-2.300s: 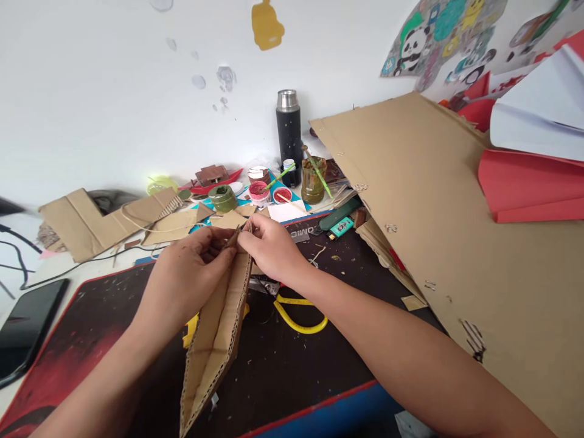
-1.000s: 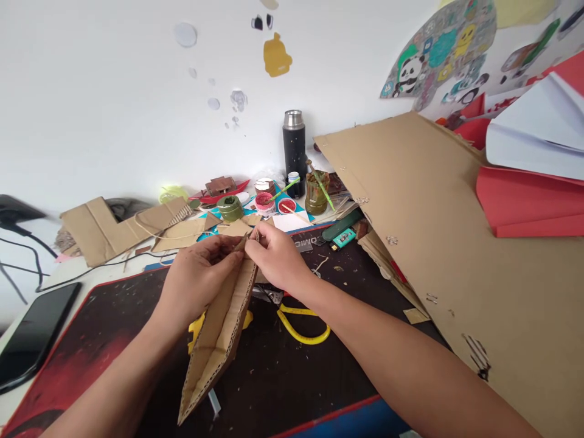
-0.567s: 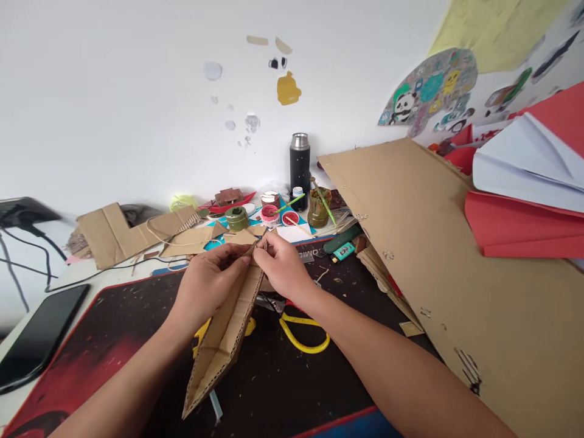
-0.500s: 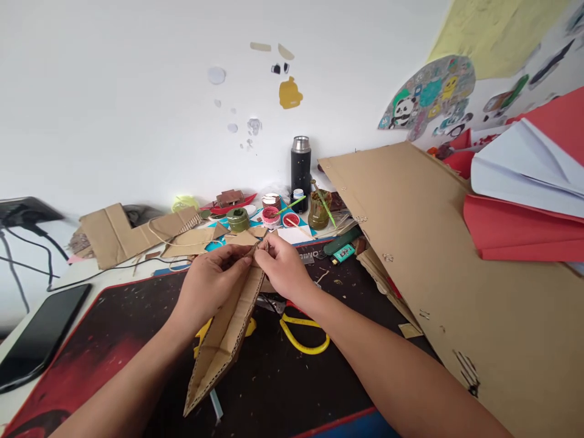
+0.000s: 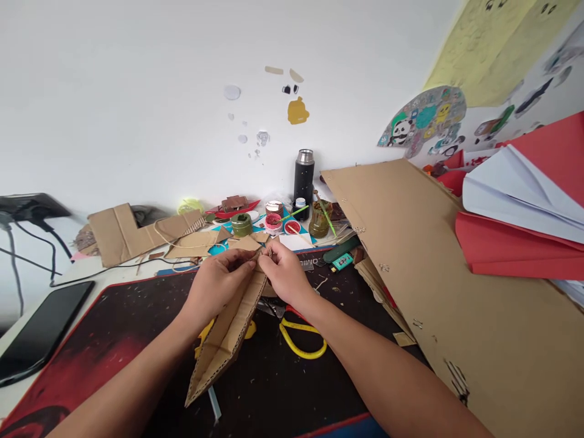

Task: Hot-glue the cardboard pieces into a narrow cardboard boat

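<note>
A long, folded cardboard piece (image 5: 235, 331), trough-shaped and pointed at its near end, is held above the dark desk mat. My left hand (image 5: 223, 277) pinches its far end from the left, thumb against the edge. From the right, my right hand (image 5: 286, 271) pinches the same end, its fingers nearly touching the left ones. What lies right between the fingertips is hidden. Under the cardboard and right forearm lie yellow-handled scissors (image 5: 301, 351), partly covered.
Open paint jars (image 5: 241, 225), a black flask (image 5: 303, 179) and cardboard scraps (image 5: 125, 234) line the back. A large cardboard sheet (image 5: 424, 243) leans at right, with folded red and white paper (image 5: 515, 243) on it. A phone (image 5: 43, 331) lies left.
The camera view has tilted up slightly, so the wall items sit lower. Both hands keep their pinch on the cardboard, with barely any shift.
</note>
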Tool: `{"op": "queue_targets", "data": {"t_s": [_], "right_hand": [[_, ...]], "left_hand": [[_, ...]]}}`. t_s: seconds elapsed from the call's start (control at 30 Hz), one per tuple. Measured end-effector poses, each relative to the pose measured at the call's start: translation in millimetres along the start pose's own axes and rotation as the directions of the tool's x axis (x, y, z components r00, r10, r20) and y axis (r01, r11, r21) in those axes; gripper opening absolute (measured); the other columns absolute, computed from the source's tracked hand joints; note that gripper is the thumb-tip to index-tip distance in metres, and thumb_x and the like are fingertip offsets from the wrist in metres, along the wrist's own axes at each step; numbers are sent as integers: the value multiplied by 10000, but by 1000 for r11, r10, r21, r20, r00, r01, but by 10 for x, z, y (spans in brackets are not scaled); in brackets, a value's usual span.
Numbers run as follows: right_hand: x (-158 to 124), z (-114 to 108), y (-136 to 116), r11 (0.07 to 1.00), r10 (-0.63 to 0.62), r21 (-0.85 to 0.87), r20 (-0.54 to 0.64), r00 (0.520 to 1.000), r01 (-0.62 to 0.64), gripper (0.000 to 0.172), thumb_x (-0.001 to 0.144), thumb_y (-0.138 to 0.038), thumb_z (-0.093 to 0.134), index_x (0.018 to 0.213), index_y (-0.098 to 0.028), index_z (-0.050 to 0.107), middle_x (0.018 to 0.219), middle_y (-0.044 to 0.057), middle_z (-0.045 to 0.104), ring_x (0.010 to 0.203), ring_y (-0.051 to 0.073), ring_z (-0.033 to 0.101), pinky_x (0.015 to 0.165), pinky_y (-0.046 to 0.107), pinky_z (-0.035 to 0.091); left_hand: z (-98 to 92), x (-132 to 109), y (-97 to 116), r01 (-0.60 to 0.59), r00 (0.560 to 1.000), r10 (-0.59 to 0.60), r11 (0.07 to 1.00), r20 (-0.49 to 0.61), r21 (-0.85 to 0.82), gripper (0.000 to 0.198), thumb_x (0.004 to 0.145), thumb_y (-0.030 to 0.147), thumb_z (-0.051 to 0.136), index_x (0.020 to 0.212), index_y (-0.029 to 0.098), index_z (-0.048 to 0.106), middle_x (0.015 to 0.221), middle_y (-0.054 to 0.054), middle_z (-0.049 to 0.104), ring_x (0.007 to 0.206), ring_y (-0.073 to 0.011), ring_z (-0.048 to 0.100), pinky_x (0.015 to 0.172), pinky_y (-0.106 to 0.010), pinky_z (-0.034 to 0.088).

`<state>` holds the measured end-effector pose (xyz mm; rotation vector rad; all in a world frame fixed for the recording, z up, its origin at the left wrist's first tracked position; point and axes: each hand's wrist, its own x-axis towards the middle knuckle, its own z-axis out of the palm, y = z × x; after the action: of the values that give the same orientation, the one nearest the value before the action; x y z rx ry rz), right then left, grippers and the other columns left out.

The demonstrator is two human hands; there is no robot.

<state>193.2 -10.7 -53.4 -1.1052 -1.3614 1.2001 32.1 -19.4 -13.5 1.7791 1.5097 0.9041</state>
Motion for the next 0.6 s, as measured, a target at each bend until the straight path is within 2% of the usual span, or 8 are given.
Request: {"op": "queue_targets", "data": {"t_s": [0.2, 0.6], "right_hand": [[5, 6, 11, 1000, 8, 3, -7, 1000, -8, 115, 824, -296, 564, 771, -246, 475, 625, -83, 399, 594, 145, 385, 577, 281, 281], [0, 6, -15, 1000, 7, 7, -17, 1000, -7, 109, 823, -285, 549, 757, -247, 471, 645, -74, 426, 613, 150, 403, 592, 288, 298]], "left_hand": [[9, -5, -6, 0, 1000, 0, 1000, -4, -4, 386, 820, 501, 676, 1006, 201, 833, 1037, -89, 871, 970, -336, 793, 901, -437, 594], [17, -17, 28, -15, 1000, 15, 1000, 0, -19, 332, 844, 455, 662, 1001, 212, 825, 1045, -69, 872, 951, -317, 797, 910, -418, 601]]}}
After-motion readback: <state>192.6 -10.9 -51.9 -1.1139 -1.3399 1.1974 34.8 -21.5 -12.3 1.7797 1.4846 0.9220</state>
